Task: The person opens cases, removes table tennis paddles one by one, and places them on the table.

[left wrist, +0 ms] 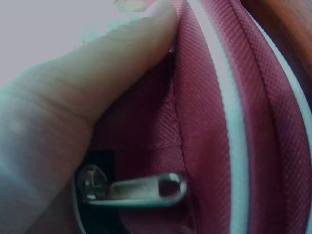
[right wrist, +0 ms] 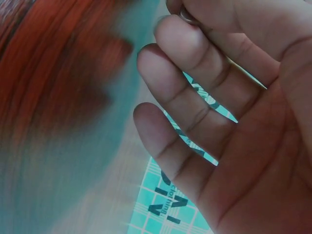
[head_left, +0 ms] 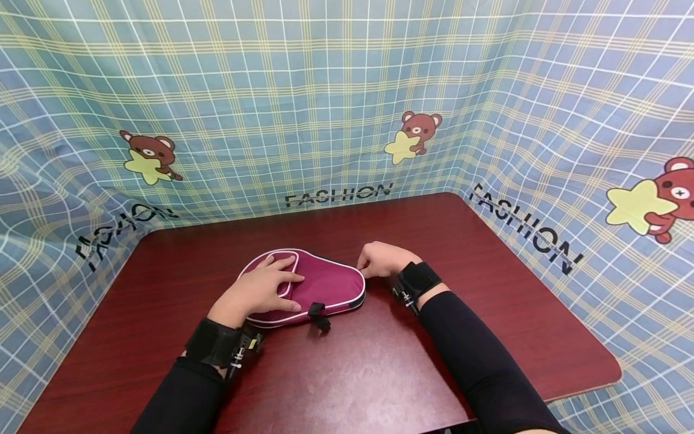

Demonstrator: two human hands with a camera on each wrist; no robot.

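A magenta paddle-shaped case (head_left: 332, 282) with white piping lies flat on the table, its narrow end to the right. My left hand (head_left: 259, 290) rests on its wide end with the fingers spread over the front pocket. Beside the left thumb (left wrist: 122, 63), a metal zipper pull (left wrist: 146, 190) shows in the left wrist view. At the narrow tip, my right hand (head_left: 387, 259) pinches a small metal zipper pull (right wrist: 187, 15) between thumb and index finger. Most of that pull is hidden by the fingertips; the other fingers are loosely bent.
A black strap (head_left: 318, 316) hangs from the case's near edge onto the dark red table (head_left: 368, 367). Plaid curtains (head_left: 325, 120) with bear prints stand round the table's back and sides.
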